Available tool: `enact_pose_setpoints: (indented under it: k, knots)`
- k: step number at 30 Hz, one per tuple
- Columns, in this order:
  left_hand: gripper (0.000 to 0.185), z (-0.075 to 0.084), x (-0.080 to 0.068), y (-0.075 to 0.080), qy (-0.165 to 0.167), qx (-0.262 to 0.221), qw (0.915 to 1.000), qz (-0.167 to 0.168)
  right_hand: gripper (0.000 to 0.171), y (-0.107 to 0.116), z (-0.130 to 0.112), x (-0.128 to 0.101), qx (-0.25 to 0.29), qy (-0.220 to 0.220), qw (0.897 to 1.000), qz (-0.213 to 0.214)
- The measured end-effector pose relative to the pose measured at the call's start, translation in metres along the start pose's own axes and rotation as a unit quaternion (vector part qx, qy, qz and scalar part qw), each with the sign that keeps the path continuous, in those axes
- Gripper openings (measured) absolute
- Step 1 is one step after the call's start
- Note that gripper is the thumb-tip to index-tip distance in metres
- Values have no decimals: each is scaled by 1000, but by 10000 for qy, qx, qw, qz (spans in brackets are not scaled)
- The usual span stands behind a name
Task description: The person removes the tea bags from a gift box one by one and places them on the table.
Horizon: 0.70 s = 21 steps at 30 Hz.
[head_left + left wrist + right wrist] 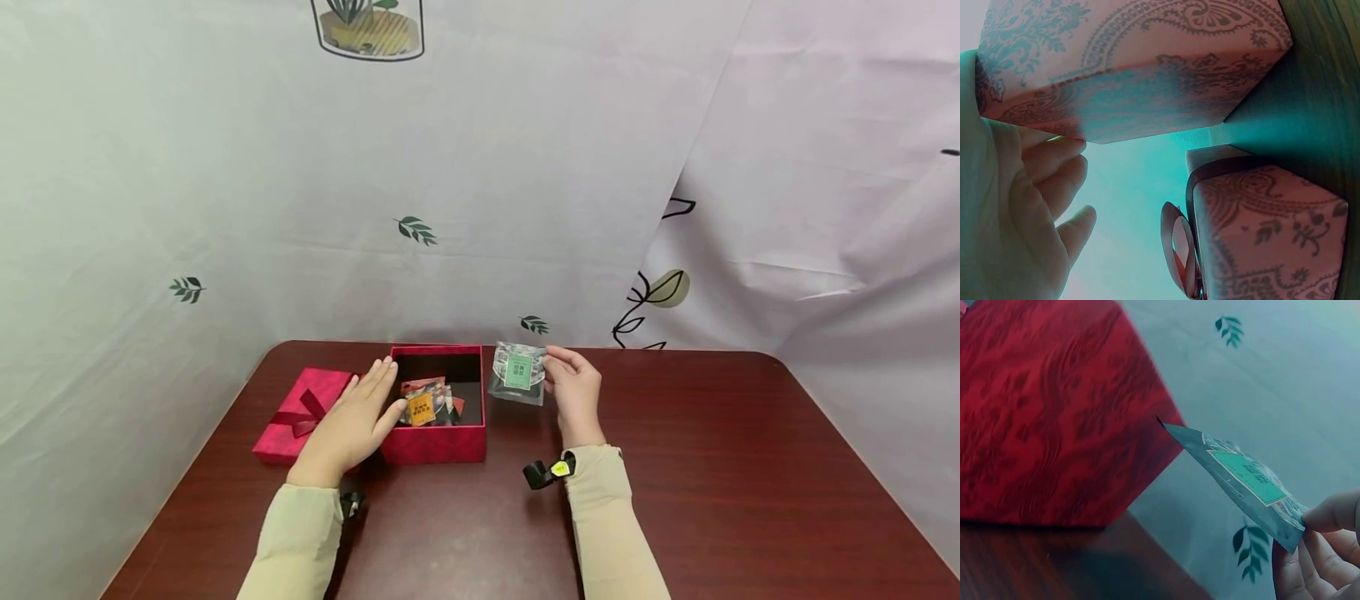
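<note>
An open red box [438, 442] stands on the dark wood table [712, 467], with several small packets [429, 407] inside. My left hand [352, 425] lies flat with straight fingers against the box's left wall [1135, 69]. My right hand [573, 392] pinches a clear sachet with a green label [517, 372] by its right edge and holds it in the air just right of the box. In the right wrist view the sachet [1241, 478] tilts toward the red box [1054, 412], with my fingertips [1329, 515] at its lower corner.
The red lid with a ribbon bow [300, 412] lies left of the box, partly under my left hand; the left wrist view shows the lid [1266, 237] close by. White leaf-printed sheets [480, 183] wall in the table behind and on both sides.
</note>
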<state>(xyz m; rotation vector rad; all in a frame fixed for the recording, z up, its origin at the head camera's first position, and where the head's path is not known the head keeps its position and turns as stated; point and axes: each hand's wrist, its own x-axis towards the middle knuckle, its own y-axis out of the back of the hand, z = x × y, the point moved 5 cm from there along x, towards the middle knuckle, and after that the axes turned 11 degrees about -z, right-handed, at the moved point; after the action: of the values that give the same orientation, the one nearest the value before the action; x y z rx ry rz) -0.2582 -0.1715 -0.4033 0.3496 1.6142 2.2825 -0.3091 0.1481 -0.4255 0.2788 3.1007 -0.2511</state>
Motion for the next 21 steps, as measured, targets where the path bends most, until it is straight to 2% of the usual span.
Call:
enact_pose_setpoints:
  k: [7, 15, 21]
  knots:
    - [67, -1, 0, -1, 27, -43, 10000, -22, 23, 2, 20, 7, -239, -168, 9996, 41]
    - [68, -2, 0, -2, 39, -72, 9999, -60, 26, 3, 46, 10, -611, -353, 9974, -161]
    - [68, -2, 0, -1, 17, -74, 10000, -46, 29, 1, 53, 11, -778, -435, 9955, -312]
